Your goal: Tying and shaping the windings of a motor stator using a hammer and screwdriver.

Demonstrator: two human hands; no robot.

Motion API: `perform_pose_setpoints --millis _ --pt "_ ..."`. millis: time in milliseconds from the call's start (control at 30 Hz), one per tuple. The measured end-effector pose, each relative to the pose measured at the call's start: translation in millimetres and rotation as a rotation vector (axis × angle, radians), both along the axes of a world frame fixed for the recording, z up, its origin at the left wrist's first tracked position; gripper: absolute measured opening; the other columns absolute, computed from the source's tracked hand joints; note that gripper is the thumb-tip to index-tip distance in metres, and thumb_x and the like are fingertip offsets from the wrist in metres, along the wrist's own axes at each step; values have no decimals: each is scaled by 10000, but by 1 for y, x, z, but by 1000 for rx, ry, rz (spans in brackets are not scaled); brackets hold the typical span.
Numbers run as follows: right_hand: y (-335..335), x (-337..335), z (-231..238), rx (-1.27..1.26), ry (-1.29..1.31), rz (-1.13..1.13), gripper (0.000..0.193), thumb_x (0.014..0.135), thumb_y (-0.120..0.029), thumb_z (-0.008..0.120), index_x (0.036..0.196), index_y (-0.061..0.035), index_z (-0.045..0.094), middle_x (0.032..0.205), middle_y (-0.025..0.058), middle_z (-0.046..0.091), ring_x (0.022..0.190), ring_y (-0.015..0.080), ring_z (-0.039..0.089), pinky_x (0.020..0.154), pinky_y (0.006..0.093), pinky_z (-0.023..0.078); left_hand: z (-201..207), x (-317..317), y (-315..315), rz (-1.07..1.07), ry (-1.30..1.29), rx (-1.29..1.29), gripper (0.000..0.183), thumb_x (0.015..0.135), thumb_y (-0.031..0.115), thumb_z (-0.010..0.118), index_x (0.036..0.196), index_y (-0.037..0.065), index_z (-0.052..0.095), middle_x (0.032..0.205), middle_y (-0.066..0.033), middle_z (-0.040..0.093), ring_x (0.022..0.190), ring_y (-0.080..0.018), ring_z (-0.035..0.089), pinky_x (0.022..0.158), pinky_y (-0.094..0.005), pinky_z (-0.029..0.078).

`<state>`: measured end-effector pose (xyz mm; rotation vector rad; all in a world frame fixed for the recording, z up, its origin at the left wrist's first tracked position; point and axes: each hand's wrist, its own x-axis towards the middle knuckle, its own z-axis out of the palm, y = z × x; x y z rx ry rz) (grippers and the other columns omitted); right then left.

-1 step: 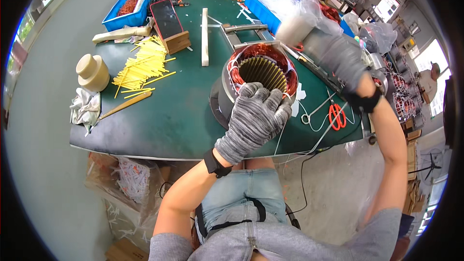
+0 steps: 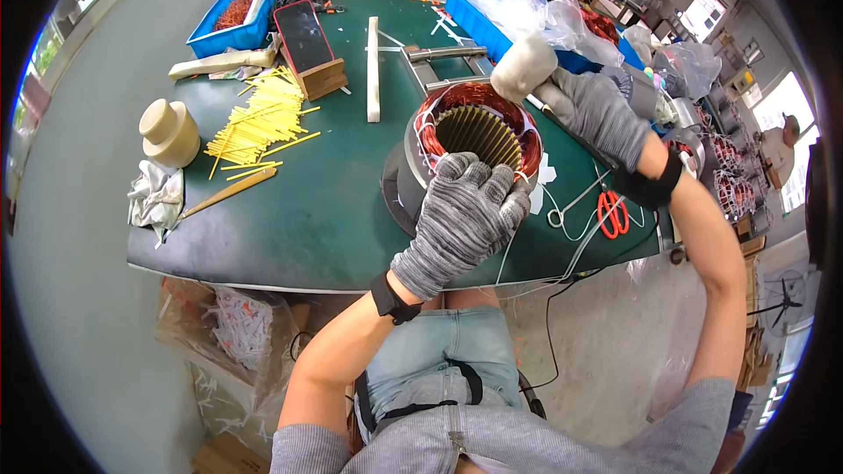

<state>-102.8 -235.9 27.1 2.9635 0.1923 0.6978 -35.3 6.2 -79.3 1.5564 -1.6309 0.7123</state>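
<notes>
Head view, looking down: a dark green counter [image 2: 325, 211] fills the middle of the scene, its near edge curving in front of the seated person. At its far right stands a long blue bin [image 2: 477, 21] heaped with clear plastic bags [image 2: 518, 9]; at the far left, a smaller blue bin [image 2: 230, 41] holds reddish pieces.

Right of the middle, close to the person, sits a motor stator [image 2: 465, 129], a round grey shell with its opening facing up, ringed with copper-red windings and lined with narrow slots.

The left hand [image 2: 465, 224], in a grey knit glove, lies over the stator's near rim, fingers half curled; how firmly it grips cannot be told. The right hand [image 2: 606, 114], gloved alike, is closed around the handle of a mallet [image 2: 524, 68], whose pale, rounded head is at the stator's far right rim. Whether they touch is unclear.

Just beyond the stator lies a metal frame [image 2: 450, 53]. To the left are a scattered pile of yellow sticks [image 2: 268, 114], a phone [image 2: 305, 35] leaning in a wooden stand [image 2: 323, 79], and a stepped beige cylinder [image 2: 173, 142]. Smallest, near right, are orange-handled scissors [image 2: 612, 215].
</notes>
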Motion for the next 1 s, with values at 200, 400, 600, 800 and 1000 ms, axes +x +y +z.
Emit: perform_pose_setpoints --millis 200,400,600,800,1000 --pt "30 26 36 -350 47 -22 230 921 -236 450 1024 -86 591 863 113 645 754 264 641 653 396 497 -1 2 3 -35 8 -22 298 668 195 639 953 110 614 919 -86 609 786 -264 579 813 -451 405" --pt "33 49 46 -245 434 -205 239 939 -286 443 1053 -156 608 914 59 664 779 251 645 653 385 497 -2 6 1 -55 11 -64 346 617 146 686 951 117 602 924 -72 606 780 -265 561 778 -450 404" --pt "46 74 13 161 561 -316 366 930 -430 427 955 -103 590 791 142 634 741 312 623 694 391 489 1 10 3 -56 23 7 263 713 175 607 970 121 622 927 -84 618 806 -263 580 847 -444 401" --pt "-19 -28 -56 820 415 -292 447 943 -436 401 890 -25 568 604 55 520 535 172 520 545 324 430 -1 31 13 -198 58 31 295 669 182 679 955 130 625 952 -56 619 829 -256 562 863 -443 393" --pt "-84 -106 -137 382 160 -443 240 935 -235 454 972 -39 588 789 98 606 689 230 603 639 348 478 5 35 9 -260 32 82 300 670 164 669 967 140 628 954 -37 615 847 -253 549 890 -440 368"
